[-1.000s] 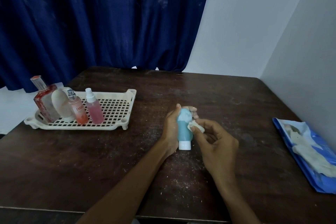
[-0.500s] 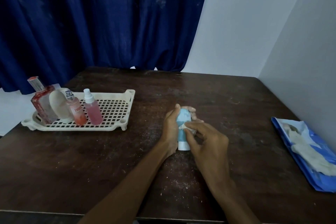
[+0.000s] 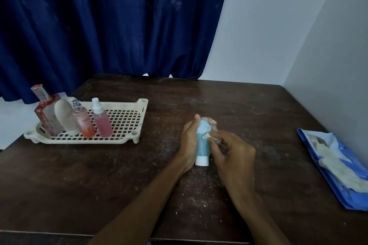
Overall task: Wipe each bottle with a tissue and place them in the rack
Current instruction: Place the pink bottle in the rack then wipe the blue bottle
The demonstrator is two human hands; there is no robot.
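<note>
- The right hand (image 3: pixel 233 151) pinches a small crumpled tissue (image 3: pixel 207 135) between thumb and fingertips and presses it against the upper front of the blue bottle (image 3: pixel 201 146).
- The left hand (image 3: pixel 189 141) is wrapped round the same bottle from its left side, with the thumb up at the rounded far end and the fingers curled behind it.
- The blue bottle is a soft tube with a white cap (image 3: pixel 202 160) at its near end. The cap points down toward the worktop (image 3: pixel 99 185), near the middle of it; whether it touches the surface cannot be told.
- White flecks and crumbs lie scattered over the dark wooden worktop around both hands.
- Well apart to the left sits a cream rack (image 3: pixel 124 123) with a grid floor.
- Four bottles stand at the rack's left end: a red-speckled glass bottle (image 3: pixel 46 114), a round pale bottle (image 3: pixel 63 114), a peach spray bottle (image 3: pixel 83 124) and a pink spray bottle (image 3: pixel 101 122).
- At the right edge lies a blue packet (image 3: pixel 330 177) with pale tissues on top.
- A dark blue curtain (image 3: pixel 99 26) hangs behind the worktop.
</note>
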